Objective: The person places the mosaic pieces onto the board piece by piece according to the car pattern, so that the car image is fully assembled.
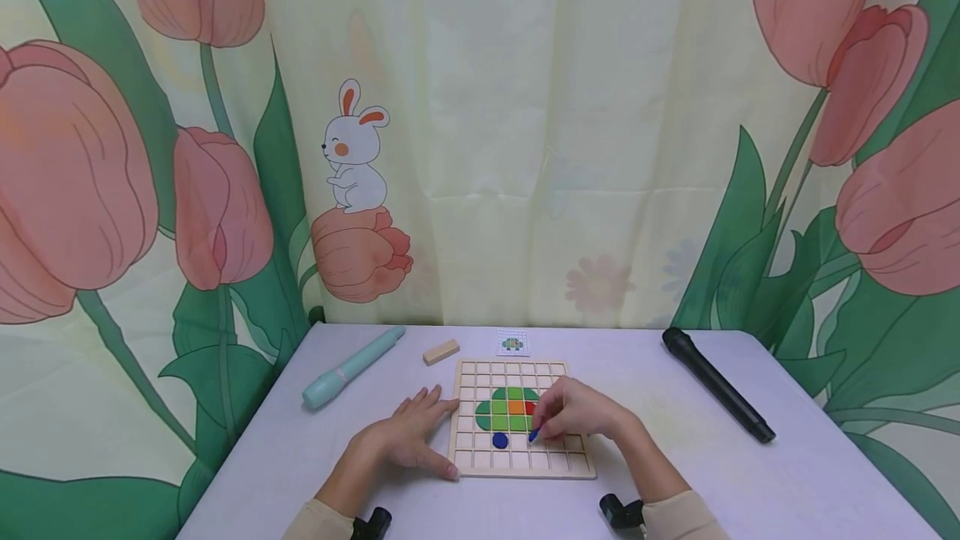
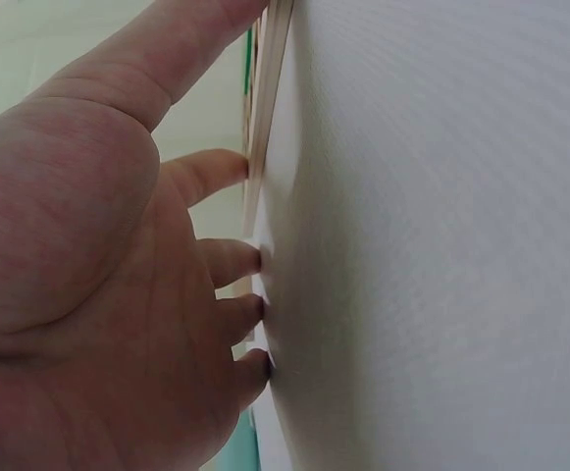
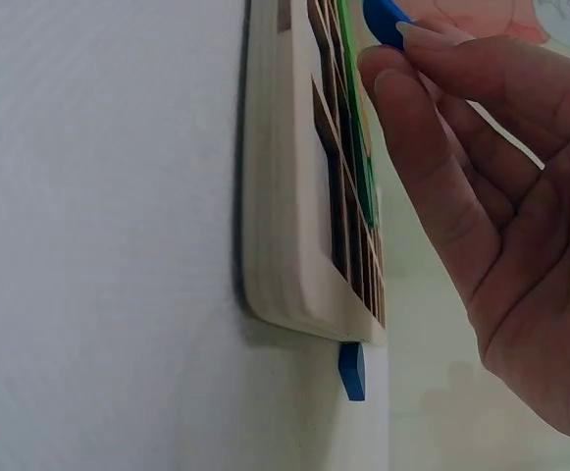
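Note:
A wooden grid board (image 1: 480, 462) lies flat on the white table. Green, orange and red pieces make a rounded pattern (image 1: 498, 422) in its cells, and a dark blue round piece (image 1: 500, 441) sits below them. My left hand (image 1: 408, 432) spreads its fingers along the board's left edge, the thumb by the near left corner. Over the right part of the board, my right hand (image 1: 573, 411) pinches a small blue piece (image 3: 385, 22) between thumb and fingertips. Another blue piece (image 3: 353, 373) shows just past the board's edge in the right wrist view.
Behind the board are a small wooden block (image 1: 441, 352) and a card (image 1: 513, 343) printed with a similar coloured pattern. A teal tube-shaped object (image 1: 352, 369) lies at the left, a black rod with a wider head (image 1: 718, 386) at the right. A tulip-printed curtain (image 1: 555, 148) hangs behind the table.

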### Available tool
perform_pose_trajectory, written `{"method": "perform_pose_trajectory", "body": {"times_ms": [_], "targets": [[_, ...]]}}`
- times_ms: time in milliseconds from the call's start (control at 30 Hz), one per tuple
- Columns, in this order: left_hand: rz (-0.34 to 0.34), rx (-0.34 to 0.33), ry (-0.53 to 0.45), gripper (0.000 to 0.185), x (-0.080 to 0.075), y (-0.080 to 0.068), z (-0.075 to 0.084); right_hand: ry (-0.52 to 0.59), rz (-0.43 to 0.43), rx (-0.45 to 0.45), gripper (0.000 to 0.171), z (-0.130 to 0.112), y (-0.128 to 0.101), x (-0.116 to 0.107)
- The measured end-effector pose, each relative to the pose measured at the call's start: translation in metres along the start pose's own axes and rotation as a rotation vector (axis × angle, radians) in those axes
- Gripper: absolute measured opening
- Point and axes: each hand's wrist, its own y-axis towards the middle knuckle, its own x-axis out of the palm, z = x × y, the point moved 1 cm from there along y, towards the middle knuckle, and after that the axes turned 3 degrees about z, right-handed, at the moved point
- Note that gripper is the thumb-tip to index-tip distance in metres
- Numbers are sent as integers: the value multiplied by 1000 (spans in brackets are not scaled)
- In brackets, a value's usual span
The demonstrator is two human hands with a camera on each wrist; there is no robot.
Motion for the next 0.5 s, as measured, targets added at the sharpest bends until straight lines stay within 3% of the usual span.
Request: {"method": "perform_pose_trajectory", "body": {"times_ms": [500], "targets": [[5,6,14,110,0,0,1,-109,-18,-6,12,1,2,7]]}}
